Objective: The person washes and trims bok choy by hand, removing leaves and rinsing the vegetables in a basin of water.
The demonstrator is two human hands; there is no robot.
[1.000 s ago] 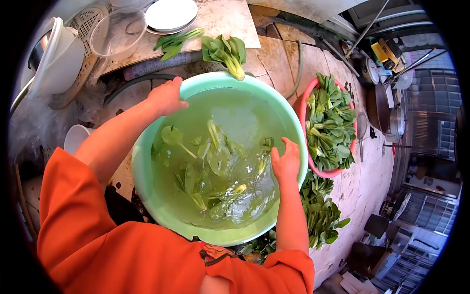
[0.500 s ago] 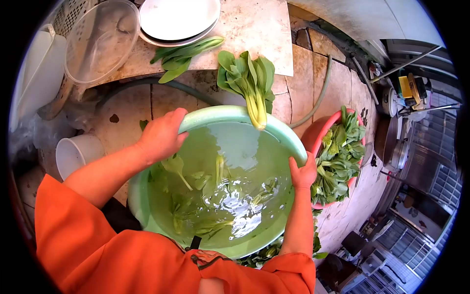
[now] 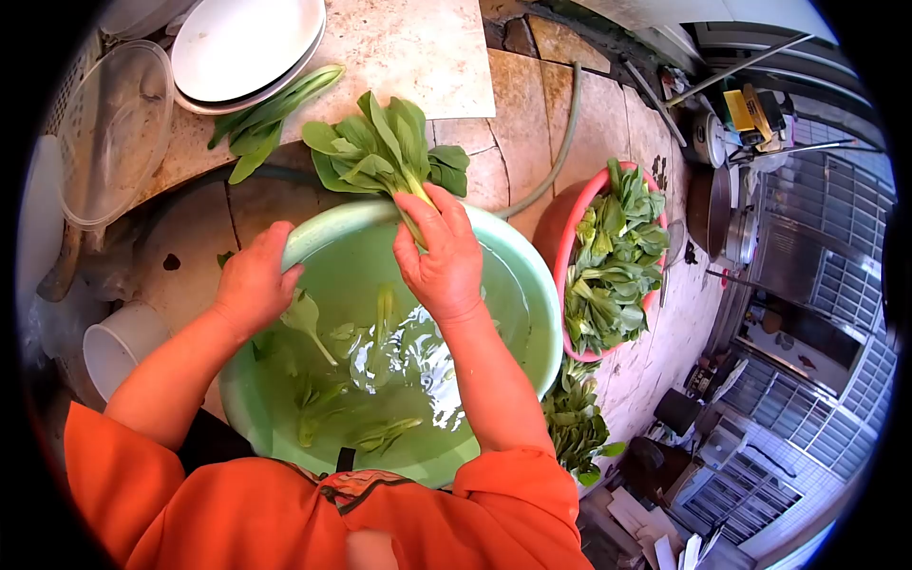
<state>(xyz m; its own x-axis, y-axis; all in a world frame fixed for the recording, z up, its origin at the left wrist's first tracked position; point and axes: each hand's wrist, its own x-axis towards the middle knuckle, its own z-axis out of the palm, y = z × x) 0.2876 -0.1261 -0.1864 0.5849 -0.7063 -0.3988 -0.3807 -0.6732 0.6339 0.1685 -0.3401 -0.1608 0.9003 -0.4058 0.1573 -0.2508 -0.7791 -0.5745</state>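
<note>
A large green basin (image 3: 543, 323) of water stands in front of me. My left hand (image 3: 253, 281) grips its far-left rim, thumb on the inner side. At the far rim, my right hand (image 3: 443, 255) closes round the pale stem end of a head of bok choy (image 3: 378, 152), whose leaves point away over the outside of the basin. The fingers partly hide the stem. In the water float loose greens, among them a single leaf (image 3: 304, 319) on the left and a small stalk (image 3: 388, 434) near me. Light glints off the rippled surface.
To the right stands a red basin (image 3: 568, 256) heaped with greens; more greens (image 3: 576, 418) lie below it. White plates (image 3: 249, 47) and a few leafy stalks (image 3: 258, 128) rest on a board. A white bucket (image 3: 122, 347) and a hose (image 3: 570, 128) are on the floor.
My right hand has left the basin's right rim and moved to the far rim, taking hold of the bok choy by its stem. My left hand stays on the rim. The view has shifted right.
</note>
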